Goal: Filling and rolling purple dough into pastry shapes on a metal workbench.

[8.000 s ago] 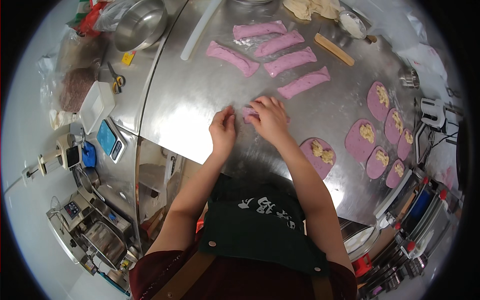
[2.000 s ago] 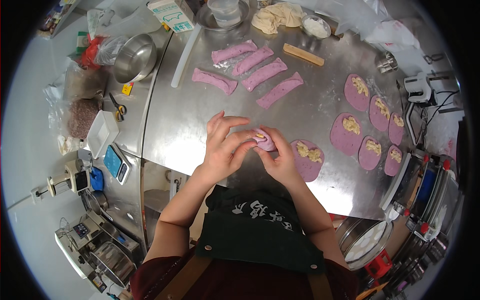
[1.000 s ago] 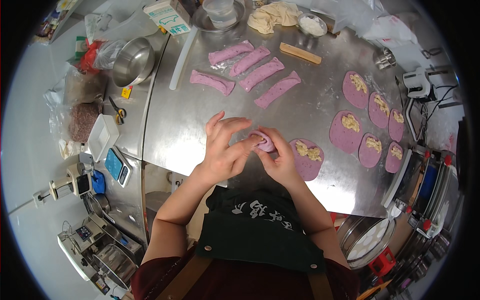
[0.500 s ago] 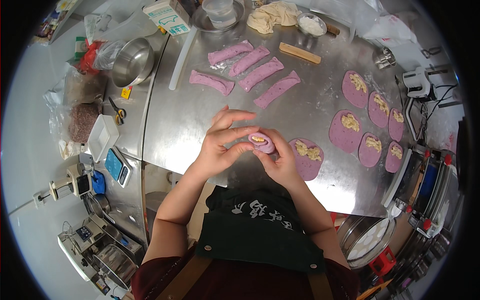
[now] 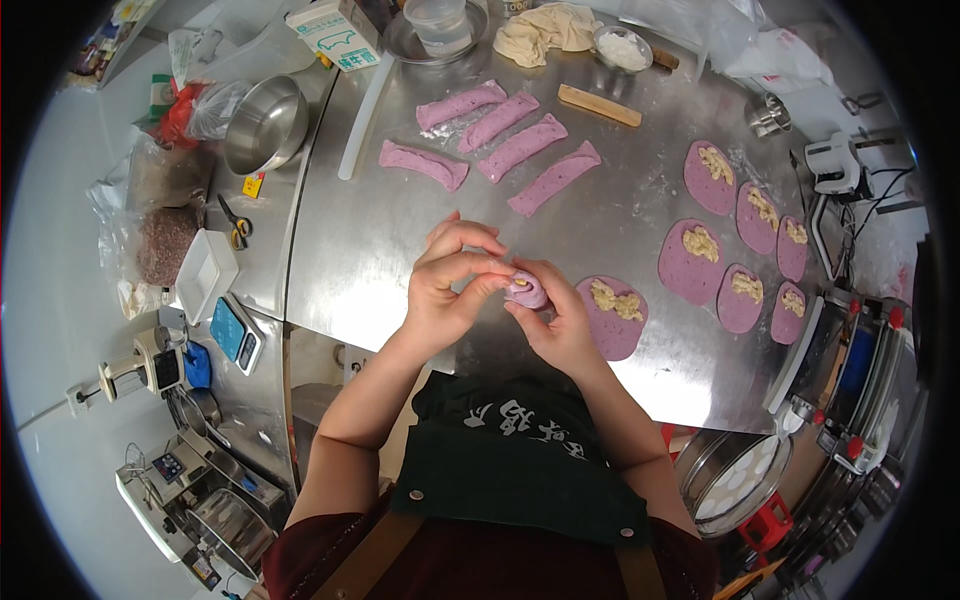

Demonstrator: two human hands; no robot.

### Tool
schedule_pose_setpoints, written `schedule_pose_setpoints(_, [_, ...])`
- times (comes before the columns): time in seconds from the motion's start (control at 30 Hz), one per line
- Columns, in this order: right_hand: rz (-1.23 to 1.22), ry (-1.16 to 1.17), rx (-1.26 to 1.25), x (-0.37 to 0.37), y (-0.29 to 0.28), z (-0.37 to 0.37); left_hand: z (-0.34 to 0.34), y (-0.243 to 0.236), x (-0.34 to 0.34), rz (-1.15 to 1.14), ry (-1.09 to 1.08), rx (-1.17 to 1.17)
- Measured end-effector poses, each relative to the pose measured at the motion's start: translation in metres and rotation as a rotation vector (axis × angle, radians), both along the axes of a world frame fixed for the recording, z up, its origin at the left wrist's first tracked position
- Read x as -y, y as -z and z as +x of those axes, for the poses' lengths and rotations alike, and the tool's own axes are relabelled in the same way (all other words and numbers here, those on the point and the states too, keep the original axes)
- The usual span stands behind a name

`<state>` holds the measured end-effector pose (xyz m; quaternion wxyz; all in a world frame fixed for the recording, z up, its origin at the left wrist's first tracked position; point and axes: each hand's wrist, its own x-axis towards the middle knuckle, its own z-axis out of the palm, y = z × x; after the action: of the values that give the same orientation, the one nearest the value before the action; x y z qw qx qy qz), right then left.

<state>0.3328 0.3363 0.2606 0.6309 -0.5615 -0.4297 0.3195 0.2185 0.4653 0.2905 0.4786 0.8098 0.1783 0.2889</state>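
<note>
A purple dough piece (image 5: 526, 292) is folded around a pale yellow filling, a little of which shows at its upper end. Cupped around it from the right is my right hand (image 5: 556, 318), its fingers behind and thumb in front. My left hand (image 5: 452, 285) pinches the dough's upper edge between thumb and index finger, the other fingers raised and curved. Just right of my right hand lies a flat purple dough oval (image 5: 615, 318) topped with the same filling. Beyond my hands, several rolled purple dough logs (image 5: 522, 148) lie on the steel table (image 5: 345, 250).
More filled dough ovals (image 5: 690, 262) lie at the right. A wooden stick (image 5: 600, 105), a bowl of white powder (image 5: 623, 50) and a bunched cloth (image 5: 545, 32) are at the back. Left stand a steel bowl (image 5: 266, 125), scissors (image 5: 236, 222) and a scale (image 5: 236, 333).
My left thumb and index finger have come together on the dough's edge. The opening has narrowed, so less filling shows. My right hand keeps its hold.
</note>
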Motion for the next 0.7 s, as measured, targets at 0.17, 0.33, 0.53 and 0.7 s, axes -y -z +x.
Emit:
schedule_pose_setpoints(0.17, [0.015,0.016,-0.038,-0.001,0.002,-0.001,0.004,-0.009,-0.001,-0.042,0.043,0.001])
schedule_pose_setpoints(0.33, [0.011,-0.055,-0.033,0.001,0.006,0.001,0.004,-0.014,-0.007,0.007,0.172,-0.061])
schedule_pose_setpoints(0.53, [0.013,-0.043,-0.021,0.001,0.002,0.0,0.006,-0.015,-0.008,0.106,0.152,-0.057])
schedule_pose_setpoints(0.7, [-0.006,-0.04,-0.01,0.001,0.001,0.0,0.008,-0.013,-0.004,0.128,0.11,-0.013])
